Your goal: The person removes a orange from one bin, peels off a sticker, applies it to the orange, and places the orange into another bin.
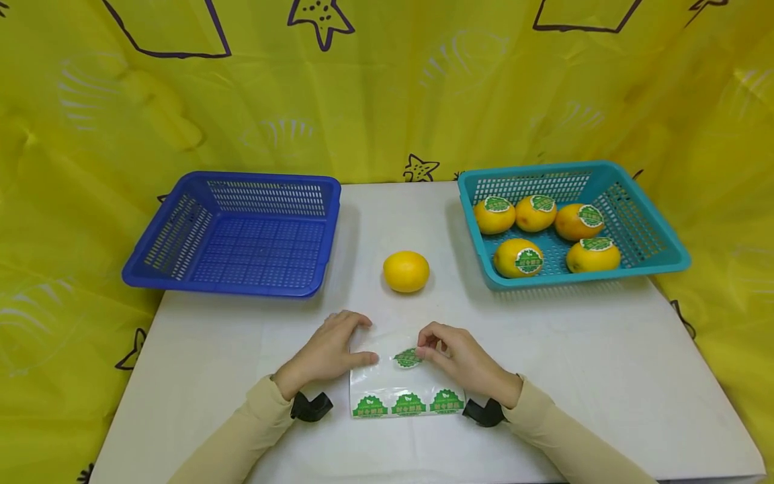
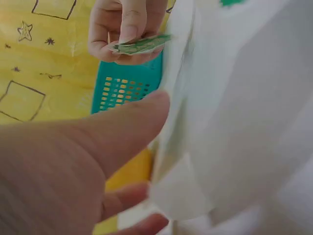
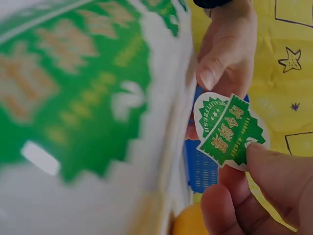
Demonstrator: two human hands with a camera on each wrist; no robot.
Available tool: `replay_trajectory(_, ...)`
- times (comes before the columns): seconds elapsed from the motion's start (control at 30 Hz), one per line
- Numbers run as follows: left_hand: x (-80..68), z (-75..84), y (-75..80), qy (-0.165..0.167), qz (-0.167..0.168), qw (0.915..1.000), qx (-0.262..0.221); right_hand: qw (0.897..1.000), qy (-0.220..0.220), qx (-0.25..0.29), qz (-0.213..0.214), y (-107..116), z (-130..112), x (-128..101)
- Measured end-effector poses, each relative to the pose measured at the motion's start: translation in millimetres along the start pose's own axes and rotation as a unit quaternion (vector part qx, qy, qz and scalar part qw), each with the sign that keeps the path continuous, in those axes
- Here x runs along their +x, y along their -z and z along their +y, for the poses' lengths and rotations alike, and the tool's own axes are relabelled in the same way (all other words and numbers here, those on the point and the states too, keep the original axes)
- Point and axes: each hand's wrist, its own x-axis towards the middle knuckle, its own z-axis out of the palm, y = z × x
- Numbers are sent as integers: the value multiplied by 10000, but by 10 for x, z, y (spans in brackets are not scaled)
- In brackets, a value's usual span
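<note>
Between thumb and finger my right hand (image 1: pixel 462 356) pinches a green and white oval sticker (image 3: pixel 230 131), held over the sticker sheet (image 1: pixel 387 380). A row of green stickers (image 1: pixel 408 405) lines the sheet's near edge. My left hand (image 1: pixel 329 353) is at the sheet's left side, thumb and fingers spread apart; whether it presses on the sheet I cannot tell. Just beyond the sheet a plain yellow lemon (image 1: pixel 406 271) lies on the white table. In the left wrist view the left thumb (image 2: pixel 132 122) stretches near the sheet's white backing, with nothing gripped.
At the back left stands a blue basket (image 1: pixel 326 235) with nothing in it. A teal basket (image 1: pixel 656 235) at the back right holds several lemons (image 1: pixel 519 258) bearing green stickers. Behind the white table (image 1: pixel 211 363) hangs a yellow patterned curtain (image 1: pixel 375 101).
</note>
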Motion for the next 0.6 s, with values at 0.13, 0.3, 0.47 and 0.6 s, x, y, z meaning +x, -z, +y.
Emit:
replay_trajectory(0.13,19,115,66,-307,478,9983,137,9999,40,24,126,81,-40,74)
replay_trajectory(0.3,140,262,76,-811,509,9944,-444,9990,155,8,409,175,-69,196)
replay_trajectory(0.47,267,320,86,-903,502,9926,-632,9973,284,-11,679,256,-80,300)
replay_trajectory(0.6,312,330,100,-959,467,9905,-867,9959,303,-92,853,298,-65,359)
